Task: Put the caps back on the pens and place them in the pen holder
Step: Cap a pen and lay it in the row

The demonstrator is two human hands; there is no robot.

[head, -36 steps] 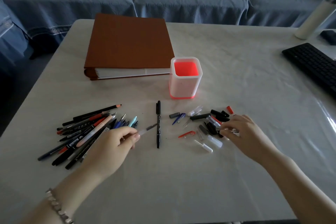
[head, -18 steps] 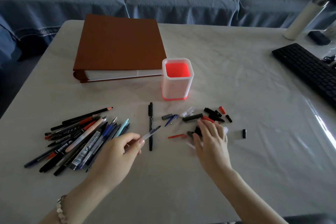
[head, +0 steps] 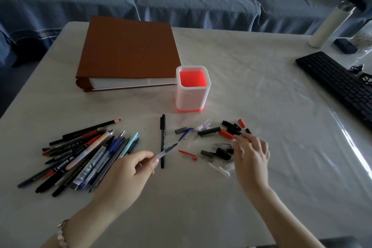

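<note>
My left hand pinches a clear-barrelled pen whose dark tip points up and right, uncapped. To its left lies a pile of several uncapped pens. One black capped pen lies alone just past the held pen. My right hand hovers with spread fingers over the scattered caps, black, red, blue, grey and clear; the hand is blurred and covers some of them. The white pen holder with a red inside stands beyond the caps, with nothing in it.
A thick brown binder lies behind and left of the holder. At the right edge there is a black keyboard, with a white bottle behind it. A blue sofa runs along the table's far side.
My right hand has shifted right across the caps, uncovering the black and grey ones at the pile's near left. My left hand keeps hold of the clear pen, almost still.
</note>
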